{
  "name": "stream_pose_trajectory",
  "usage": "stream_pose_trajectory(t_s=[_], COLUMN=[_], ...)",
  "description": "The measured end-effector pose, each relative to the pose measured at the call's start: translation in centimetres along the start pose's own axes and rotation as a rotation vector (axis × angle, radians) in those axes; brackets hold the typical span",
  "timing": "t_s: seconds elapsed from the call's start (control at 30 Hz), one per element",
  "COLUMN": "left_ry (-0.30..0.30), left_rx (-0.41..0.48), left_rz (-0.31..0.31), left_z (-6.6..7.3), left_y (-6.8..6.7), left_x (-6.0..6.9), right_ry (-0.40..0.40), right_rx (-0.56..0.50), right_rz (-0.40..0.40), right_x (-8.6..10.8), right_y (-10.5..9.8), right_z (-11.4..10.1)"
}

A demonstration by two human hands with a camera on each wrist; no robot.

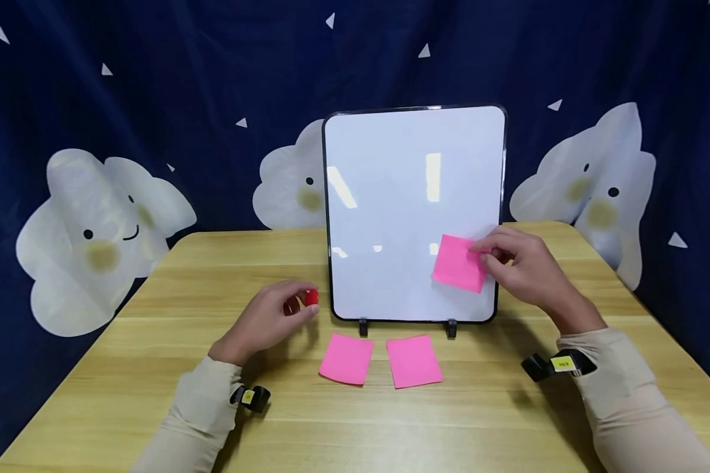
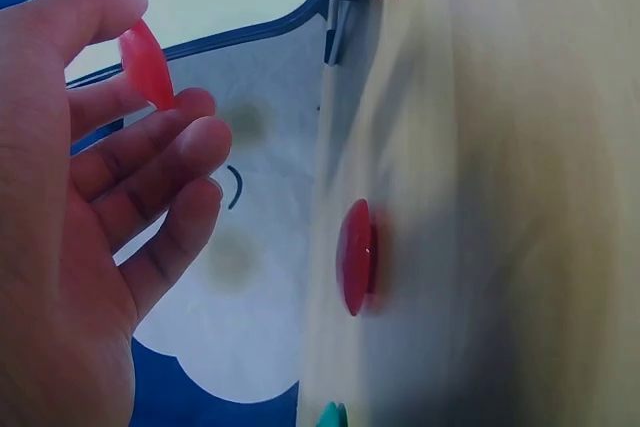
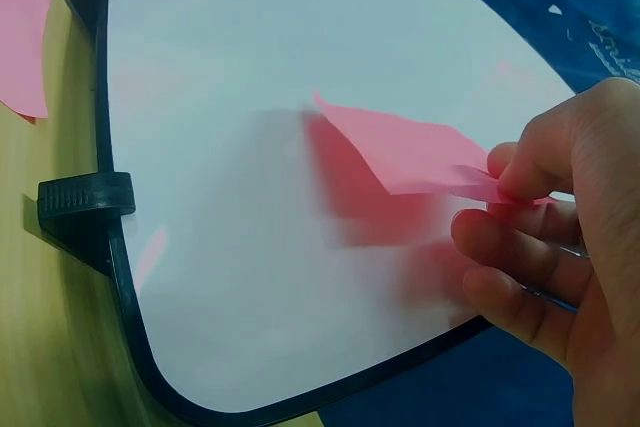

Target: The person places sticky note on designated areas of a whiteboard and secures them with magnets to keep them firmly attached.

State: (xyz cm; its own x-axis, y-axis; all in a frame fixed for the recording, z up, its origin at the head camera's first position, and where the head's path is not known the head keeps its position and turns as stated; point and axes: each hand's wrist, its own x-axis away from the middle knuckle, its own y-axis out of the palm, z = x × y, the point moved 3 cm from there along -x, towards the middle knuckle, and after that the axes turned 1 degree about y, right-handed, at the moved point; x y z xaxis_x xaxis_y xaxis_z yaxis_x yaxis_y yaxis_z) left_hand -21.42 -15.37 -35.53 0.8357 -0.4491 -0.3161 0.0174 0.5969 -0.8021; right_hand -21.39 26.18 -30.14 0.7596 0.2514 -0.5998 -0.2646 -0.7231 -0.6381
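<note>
A white board [image 1: 390, 184] with a black frame stands upright on the table. In front of its lower right part, my right hand [image 1: 529, 266] pinches a pink sticky note [image 1: 457, 264] by its right edge. The right wrist view shows the note tilted away from the board, its shadow on the white surface. Left of the board, my left hand [image 1: 269, 318] holds a small round red magnet [image 2: 147, 65] at the fingertips, above the table. Two more pink sticky notes, a left one [image 1: 348, 359] and a right one [image 1: 414, 361], lie before the board.
Black stand feet [image 1: 363, 328] support the board's lower edge. A second red magnet [image 2: 354, 259] lies on the wooden table [image 1: 355, 433] near my left hand, with part of a teal object [image 2: 332, 415] at that view's bottom edge. A dark blue curtain [image 1: 213, 79] with clouds hangs behind.
</note>
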Motion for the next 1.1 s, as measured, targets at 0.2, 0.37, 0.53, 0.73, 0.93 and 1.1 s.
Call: stream_pose_trajectory(t_s=[0.2,0.37,0.53,0.73,0.93,1.1], left_ry=[0.029,0.075,0.107,0.145,0.145,0.201], left_rx=[0.007,0.034,0.061,0.139,0.182,0.182], left_rz=[0.014,0.015,0.013,0.032,0.063,0.034], left_z=[0.6,1.3,2.1,3.0,4.3,6.1], left_y=[0.0,0.1,0.3,0.3,0.4,1.1], left_x=[-0.6,-1.5,-2.2,-3.0,-4.1,-5.8], right_ry=[-0.037,-0.019,0.009,0.017,0.0,-0.014], right_rx=[0.01,0.032,0.075,0.085,0.115,0.131], right_rz=[0.012,0.004,-0.022,0.024,0.096,0.18], right_x=[-0.3,-0.8,-1.2,-1.4,-1.5,-1.6], right_y=[-0.4,-0.6,-0.9,-1.0,-0.5,-0.6], right_z=[-0.3,-0.2,-0.3,-0.2,-0.1,-0.4])
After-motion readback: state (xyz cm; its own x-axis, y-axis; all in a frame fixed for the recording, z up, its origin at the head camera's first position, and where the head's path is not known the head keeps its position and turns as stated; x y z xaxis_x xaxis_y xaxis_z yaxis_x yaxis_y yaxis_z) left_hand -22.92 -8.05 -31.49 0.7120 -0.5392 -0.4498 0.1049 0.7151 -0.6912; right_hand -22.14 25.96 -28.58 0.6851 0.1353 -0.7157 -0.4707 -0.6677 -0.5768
